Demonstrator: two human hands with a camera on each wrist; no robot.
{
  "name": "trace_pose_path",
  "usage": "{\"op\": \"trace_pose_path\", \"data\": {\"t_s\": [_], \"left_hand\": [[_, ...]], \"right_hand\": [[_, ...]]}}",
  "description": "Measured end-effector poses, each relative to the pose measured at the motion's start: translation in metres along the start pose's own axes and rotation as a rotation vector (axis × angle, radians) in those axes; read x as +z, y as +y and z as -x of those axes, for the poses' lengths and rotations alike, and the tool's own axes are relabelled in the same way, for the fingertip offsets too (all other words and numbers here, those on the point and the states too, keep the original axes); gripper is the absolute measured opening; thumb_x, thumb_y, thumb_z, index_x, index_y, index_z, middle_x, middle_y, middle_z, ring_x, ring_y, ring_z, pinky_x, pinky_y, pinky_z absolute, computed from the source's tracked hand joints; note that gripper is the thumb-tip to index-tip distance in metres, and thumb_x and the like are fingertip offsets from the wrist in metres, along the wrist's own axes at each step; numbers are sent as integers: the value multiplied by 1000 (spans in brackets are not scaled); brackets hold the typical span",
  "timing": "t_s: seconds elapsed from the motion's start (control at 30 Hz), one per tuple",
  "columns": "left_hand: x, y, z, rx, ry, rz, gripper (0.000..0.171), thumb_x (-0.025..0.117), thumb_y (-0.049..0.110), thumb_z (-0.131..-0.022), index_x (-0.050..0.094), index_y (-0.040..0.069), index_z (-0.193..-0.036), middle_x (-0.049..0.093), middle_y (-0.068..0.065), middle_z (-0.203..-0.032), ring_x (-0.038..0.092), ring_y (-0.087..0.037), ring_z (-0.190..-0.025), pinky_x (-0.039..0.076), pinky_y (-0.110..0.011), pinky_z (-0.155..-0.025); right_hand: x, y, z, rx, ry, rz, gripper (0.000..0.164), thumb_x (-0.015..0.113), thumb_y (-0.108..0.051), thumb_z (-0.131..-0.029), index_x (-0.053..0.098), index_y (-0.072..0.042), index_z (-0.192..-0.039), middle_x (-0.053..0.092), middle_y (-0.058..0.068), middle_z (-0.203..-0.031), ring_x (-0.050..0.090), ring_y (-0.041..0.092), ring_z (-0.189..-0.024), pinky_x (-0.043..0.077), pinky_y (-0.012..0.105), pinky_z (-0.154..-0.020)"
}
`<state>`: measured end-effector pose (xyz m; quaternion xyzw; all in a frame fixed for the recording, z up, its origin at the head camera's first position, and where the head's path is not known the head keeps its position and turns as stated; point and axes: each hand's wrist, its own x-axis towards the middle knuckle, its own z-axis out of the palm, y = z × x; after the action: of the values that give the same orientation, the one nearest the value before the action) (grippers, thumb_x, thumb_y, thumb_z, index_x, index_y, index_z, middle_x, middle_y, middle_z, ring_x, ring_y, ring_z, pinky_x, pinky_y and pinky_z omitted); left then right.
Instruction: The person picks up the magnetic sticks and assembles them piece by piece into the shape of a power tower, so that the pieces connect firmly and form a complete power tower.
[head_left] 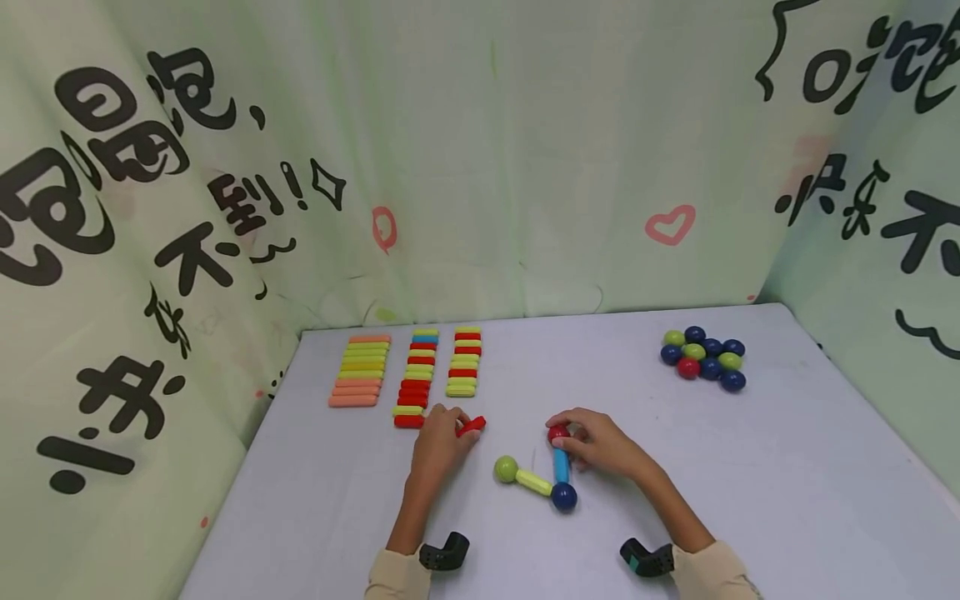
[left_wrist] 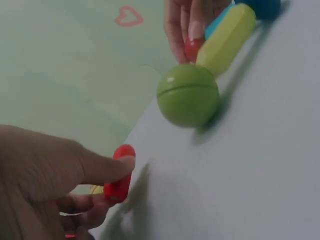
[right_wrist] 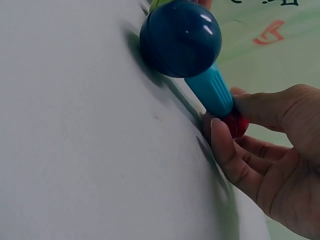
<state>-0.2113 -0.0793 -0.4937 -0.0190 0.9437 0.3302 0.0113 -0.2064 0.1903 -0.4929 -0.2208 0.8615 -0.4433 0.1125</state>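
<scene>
Between thumb and fingers my left hand pinches a short red stick, raised a little off the table beside the stick columns. My right hand grips the red ball at the far end of a blue stick. That stick's near end meets a dark blue ball. From the same ball a yellow-green stick runs left to a green ball, making an open V that lies on the table. Fingers partly cover the red ball.
On the white table, three columns of sticks stand at the back left: an orange and yellow one, a mixed one and a red and yellow-green one. Loose blue, green and red balls cluster at the back right. Printed curtains enclose the table.
</scene>
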Motion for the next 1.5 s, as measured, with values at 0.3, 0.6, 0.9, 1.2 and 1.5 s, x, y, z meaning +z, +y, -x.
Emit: {"op": "trace_pose_path", "data": {"t_s": [0.3, 0.6, 0.9, 1.2, 1.5], "left_hand": [[7, 6, 3, 20, -299, 353, 30, 72, 32, -88, 67, 7, -104, 62, -1, -80, 55, -13, -75, 48, -23, -63], [15, 13, 9, 92, -332, 306, 37, 67, 30, -93, 66, 3, -118, 67, -4, -93, 57, -15, -83, 55, -29, -74], [30, 28, 19, 161, -283, 149, 39, 68, 30, -91, 68, 5, -121, 65, -2, -88, 51, -11, -76, 45, -19, -61], [32, 32, 21, 164, -279, 156, 36, 69, 29, -91, 69, 9, -121, 61, 3, -81, 50, -8, -74, 44, -17, -59], [33, 32, 21, 210, -253, 187, 32, 70, 29, -90, 70, 11, -117, 60, 3, -81, 50, -7, -74, 45, -17, -60]], "right_hand": [[6, 1, -5, 46, 29, -22, 34, 66, -19, -93, 60, -4, -124, 60, 14, -106, 61, 10, -59, 55, 24, -58], [8, 1, -5, 65, 37, -49, 35, 67, -17, -93, 59, -4, -124, 61, 15, -110, 63, 13, -65, 56, 24, -59], [10, -3, -5, 59, 65, -71, 35, 68, -14, -92, 60, -1, -123, 61, 15, -107, 62, 12, -67, 56, 23, -59], [11, -1, -5, 4, 77, -134, 37, 67, -15, -93, 58, -1, -126, 61, 20, -120, 64, 12, -75, 58, 26, -62], [9, 0, -6, -3, 72, -144, 40, 66, -17, -94, 57, -2, -130, 60, 22, -126, 65, 14, -79, 58, 27, -64]]}}
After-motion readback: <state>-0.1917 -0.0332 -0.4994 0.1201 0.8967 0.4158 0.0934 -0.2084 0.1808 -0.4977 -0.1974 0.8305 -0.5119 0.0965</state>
